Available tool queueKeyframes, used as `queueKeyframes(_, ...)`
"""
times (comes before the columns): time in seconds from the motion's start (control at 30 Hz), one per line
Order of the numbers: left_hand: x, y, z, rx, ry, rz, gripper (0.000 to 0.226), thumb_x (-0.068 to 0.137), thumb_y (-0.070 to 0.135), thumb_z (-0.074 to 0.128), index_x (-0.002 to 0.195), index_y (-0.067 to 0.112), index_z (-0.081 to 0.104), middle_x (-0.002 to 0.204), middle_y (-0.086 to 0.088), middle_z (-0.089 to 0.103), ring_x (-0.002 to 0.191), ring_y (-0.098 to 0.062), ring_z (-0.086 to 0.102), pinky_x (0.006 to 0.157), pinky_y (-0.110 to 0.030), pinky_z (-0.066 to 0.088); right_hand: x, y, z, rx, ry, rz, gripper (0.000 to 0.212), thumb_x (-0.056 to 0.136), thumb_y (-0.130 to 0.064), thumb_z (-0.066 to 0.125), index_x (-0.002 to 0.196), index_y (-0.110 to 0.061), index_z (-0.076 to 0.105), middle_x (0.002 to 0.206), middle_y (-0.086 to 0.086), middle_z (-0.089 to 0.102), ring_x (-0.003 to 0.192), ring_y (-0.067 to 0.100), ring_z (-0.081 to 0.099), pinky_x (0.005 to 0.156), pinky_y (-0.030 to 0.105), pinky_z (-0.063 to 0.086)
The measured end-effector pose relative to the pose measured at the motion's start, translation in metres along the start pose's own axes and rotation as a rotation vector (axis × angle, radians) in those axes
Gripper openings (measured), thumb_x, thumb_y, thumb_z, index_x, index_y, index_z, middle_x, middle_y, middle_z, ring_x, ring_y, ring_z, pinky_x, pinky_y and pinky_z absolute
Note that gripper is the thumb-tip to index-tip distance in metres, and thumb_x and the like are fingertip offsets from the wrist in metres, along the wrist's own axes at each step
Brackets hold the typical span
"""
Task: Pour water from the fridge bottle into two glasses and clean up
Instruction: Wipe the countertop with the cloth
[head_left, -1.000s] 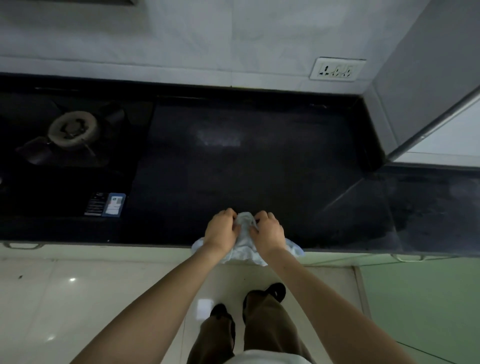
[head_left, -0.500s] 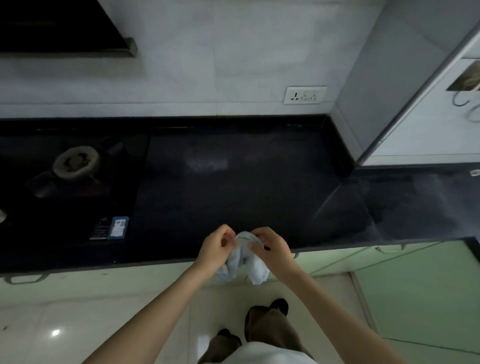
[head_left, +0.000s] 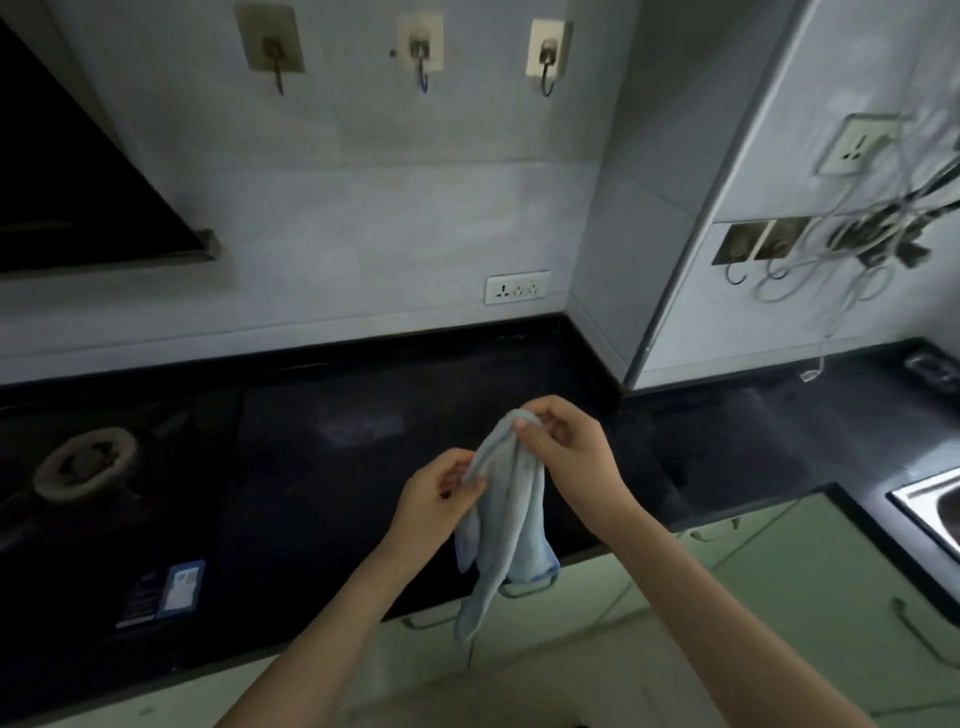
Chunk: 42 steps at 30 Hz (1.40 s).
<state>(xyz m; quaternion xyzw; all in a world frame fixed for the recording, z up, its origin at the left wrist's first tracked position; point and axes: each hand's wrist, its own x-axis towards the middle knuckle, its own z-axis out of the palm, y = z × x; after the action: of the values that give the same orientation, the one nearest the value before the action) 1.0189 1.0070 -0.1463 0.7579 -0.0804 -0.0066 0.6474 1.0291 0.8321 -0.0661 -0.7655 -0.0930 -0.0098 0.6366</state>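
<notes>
A home kitchen: black stone counter (head_left: 363, 457), gas burner (head_left: 85, 462), steel sink (head_left: 930, 506), 3 wall hooks (head_left: 421, 57).

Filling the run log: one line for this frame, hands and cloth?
phase: cleanup | left hand: pinches cloth | right hand: pinches cloth top | cloth: hanging above counter edge | glasses, bottle: not in view

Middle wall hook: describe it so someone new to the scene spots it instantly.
Start at the pale tiled wall above the black countertop. Three hooks hang in a row near the top. The middle wall hook has a white plate and a bluish hook; the left hook has a beige plate, the right hook a cream one.
</notes>
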Motion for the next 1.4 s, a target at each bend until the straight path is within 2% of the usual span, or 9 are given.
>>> queueKeyframes(0.07, 0.01, 0.004, 0.01, 0.019, 0.005, -0.011, 0.01, 0.093, 0.012, 0.06, 0.098, 0.016, 0.067, 0.092, 0.0, 0.072, 0.089, -0.015, 0.068, 0.081, -0.032, 0.055, 0.008, -0.012, -0.017, 0.033, 0.035, -0.025, 0.007, 0.094, -0.009, 0.061, 0.095, -0.005, 0.066, 0.077, -0.002, 0.065, 0.073, 0.007, 0.062, 0.067, 0.019, 0.051)
queueKeyframes(0.2, 0.034, 0.021, 0.039, 0.036, 0.019, 0.003, 0.013, 0.094, 0.018, 0.057, 0.088, 0.02, 0.068, 0.081, 0.002, 0.07, 0.077, -0.01, 0.067, 0.069, -0.018, 0.051, 0.024, -0.022, -0.056, 0.088, 0.08, -0.053, 0.007, 0.094, -0.011, 0.061, 0.094, -0.009, 0.068, 0.074, -0.006, 0.066, 0.073, 0.005, 0.062, 0.068, 0.015, 0.051)
queueKeyframes(0.3, 0.056, 0.033, 0.068, 0.03, 0.045, 0.021, 0.017, 0.095, 0.018, 0.055, 0.08, 0.017, 0.063, 0.073, -0.001, 0.064, 0.068, -0.008, 0.06, 0.063, -0.017, 0.047, 0.035, -0.022, -0.093, 0.12, 0.118, -0.067, 0.007, 0.095, -0.011, 0.061, 0.091, -0.012, 0.067, 0.07, -0.012, 0.066, 0.07, 0.0, 0.061, 0.066, 0.013, 0.05)
queueKeyframes(0.67, 0.127, 0.064, 0.214, -0.048, 0.09, 0.003, 0.023, 0.097, 0.018, 0.051, 0.076, 0.013, 0.059, 0.07, 0.0, 0.059, 0.07, -0.01, 0.056, 0.068, -0.023, 0.046, 0.076, 0.006, -0.252, 0.109, 0.168, -0.057, 0.011, 0.096, -0.018, 0.061, 0.087, -0.015, 0.068, 0.071, -0.014, 0.067, 0.069, -0.003, 0.061, 0.063, 0.012, 0.047)
queueKeyframes(0.9, 0.157, 0.086, 0.278, -0.051, 0.141, -0.014, 0.023, 0.098, 0.015, 0.049, 0.08, 0.005, 0.059, 0.075, -0.009, 0.057, 0.072, -0.014, 0.053, 0.07, -0.027, 0.043, 0.104, 0.018, -0.324, 0.11, 0.147, -0.059, 0.011, 0.095, -0.019, 0.061, 0.088, -0.015, 0.069, 0.077, -0.011, 0.067, 0.074, -0.001, 0.059, 0.067, 0.012, 0.047)
queueKeyframes(1.03, 0.176, 0.093, 0.293, -0.038, 0.093, -0.037, 0.023, 0.098, 0.014, 0.048, 0.078, 0.007, 0.056, 0.071, 0.002, 0.053, 0.072, -0.008, 0.05, 0.071, -0.023, 0.04, 0.125, 0.023, -0.346, 0.098, 0.136, -0.064, 0.013, 0.095, -0.019, 0.06, 0.086, -0.016, 0.069, 0.072, -0.015, 0.066, 0.07, -0.002, 0.058, 0.064, 0.012, 0.046)
queueKeyframes(1.1, 0.189, 0.099, 0.299, -0.058, 0.04, -0.045, 0.02, 0.098, 0.014, 0.048, 0.083, 0.008, 0.059, 0.077, 0.001, 0.057, 0.076, -0.008, 0.053, 0.074, -0.022, 0.042, 0.136, 0.025, -0.353, 0.093, 0.131, -0.065, 0.013, 0.096, -0.018, 0.06, 0.086, -0.015, 0.069, 0.07, -0.019, 0.065, 0.067, -0.005, 0.058, 0.062, 0.009, 0.046)
queueKeyframes(1.23, 0.23, 0.118, 0.306, -0.087, -0.062, -0.03, 0.019, 0.098, 0.024, 0.05, 0.11, 0.016, 0.063, 0.105, -0.003, 0.067, 0.101, -0.013, 0.063, 0.086, -0.02, 0.048, 0.159, 0.028, -0.36, 0.044, 0.123, -0.074, 0.013, 0.095, -0.016, 0.06, 0.089, -0.012, 0.07, 0.072, -0.019, 0.066, 0.068, -0.009, 0.059, 0.062, 0.007, 0.045)
queueKeyframes(1.4, 0.291, 0.144, 0.309, -0.116, -0.149, 0.125, 0.024, 0.094, 0.039, 0.056, 0.112, 0.027, 0.064, 0.106, 0.009, 0.069, 0.101, -0.007, 0.064, 0.082, -0.017, 0.05, 0.184, 0.031, -0.368, 0.013, 0.115, -0.101, 0.015, 0.096, -0.013, 0.059, 0.088, -0.014, 0.072, 0.08, -0.012, 0.069, 0.074, -0.004, 0.064, 0.066, 0.009, 0.047)
